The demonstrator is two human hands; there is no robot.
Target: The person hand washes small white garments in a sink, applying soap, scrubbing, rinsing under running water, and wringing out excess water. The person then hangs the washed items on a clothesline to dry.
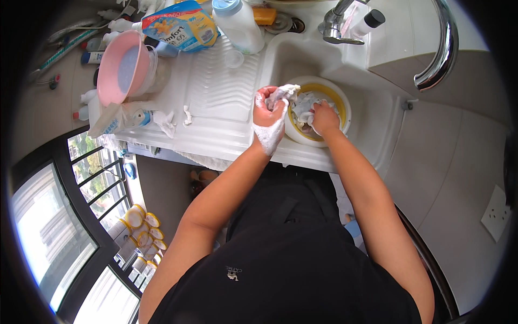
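Observation:
My left hand, covered in suds at the wrist and thumb, is closed around a small wet light-coloured cloth. It is held over the left rim of a round basin, white outside and yellow inside, standing in the white sink. Inside the basin lies a heap of wet pale cloth. My right hand reaches into the basin, its fingers bent on that heap. Its fingertips are partly hidden, and whether they pinch a fold is unclear.
Left of the sink is a ribbed drainboard. On it stand a pink basin, a Comfort refill pouch, a white jug with a blue cap and a soft tissue pack. A chrome faucet arches over the right side.

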